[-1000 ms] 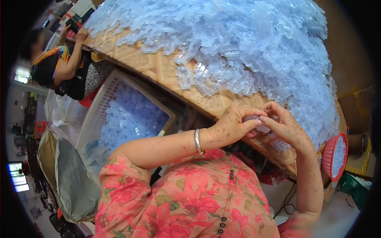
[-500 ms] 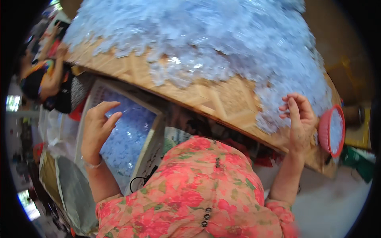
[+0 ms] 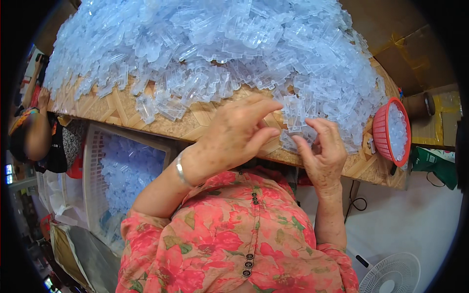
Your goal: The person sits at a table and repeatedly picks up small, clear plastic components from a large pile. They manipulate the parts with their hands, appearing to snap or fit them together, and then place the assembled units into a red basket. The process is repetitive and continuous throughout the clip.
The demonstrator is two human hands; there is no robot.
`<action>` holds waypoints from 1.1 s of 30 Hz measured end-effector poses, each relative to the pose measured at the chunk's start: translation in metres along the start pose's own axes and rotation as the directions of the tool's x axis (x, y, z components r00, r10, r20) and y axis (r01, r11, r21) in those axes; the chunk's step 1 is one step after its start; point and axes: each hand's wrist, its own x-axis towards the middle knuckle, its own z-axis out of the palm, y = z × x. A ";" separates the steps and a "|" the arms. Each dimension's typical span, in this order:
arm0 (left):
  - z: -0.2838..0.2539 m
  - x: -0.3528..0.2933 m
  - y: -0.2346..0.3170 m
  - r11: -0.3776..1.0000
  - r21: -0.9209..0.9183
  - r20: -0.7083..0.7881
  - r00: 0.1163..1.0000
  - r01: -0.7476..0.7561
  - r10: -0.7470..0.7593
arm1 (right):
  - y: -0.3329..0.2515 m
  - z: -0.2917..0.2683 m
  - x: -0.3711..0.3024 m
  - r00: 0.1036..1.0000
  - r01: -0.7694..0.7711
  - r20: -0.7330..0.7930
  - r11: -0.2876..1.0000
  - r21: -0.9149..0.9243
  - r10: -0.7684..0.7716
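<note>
Over the table's near edge my left hand reaches right, thumb and forefinger apart with a gap between the tips. My right hand faces it, its thumb and bent forefinger also apart, and nothing shows between them. Flat clear plastic pieces lie just beyond and between the two sets of fingertips; whether a finger touches one I cannot tell. They are at the near edge of a large heap of clear, bluish plastic pieces spread over the wood-patterned table.
A red plastic basket with small clear pieces sits at the table's right end. At lower left, a white crate holds more pieces. Another person is at the far left. A fan stands low on the right, below cardboard.
My left hand has come from above the crate across to the table's middle. My right hand has moved left and nearer to me, away from the basket. The view has shifted a little.
</note>
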 end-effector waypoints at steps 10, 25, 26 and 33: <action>0.019 0.011 -0.014 0.997 -0.044 -0.072 0.995 0.066 -0.069 | 0.001 0.021 0.010 0.998 0.053 -0.043 0.995 -0.084 -0.056; 0.025 0.005 -0.010 0.558 -0.741 0.277 0.927 0.373 -0.253 | 0.002 0.012 0.007 0.976 0.149 -0.195 0.956 0.253 -0.100; 0.030 0.002 -0.012 0.512 -0.786 0.255 0.936 0.346 -0.242 | 0.001 0.015 0.005 0.975 0.111 -0.215 0.955 0.275 -0.051; 0.039 0.002 -0.011 0.178 -0.944 0.222 0.935 0.277 -0.277 | -0.017 0.025 0.002 0.992 0.048 -0.128 0.954 0.296 -0.010</action>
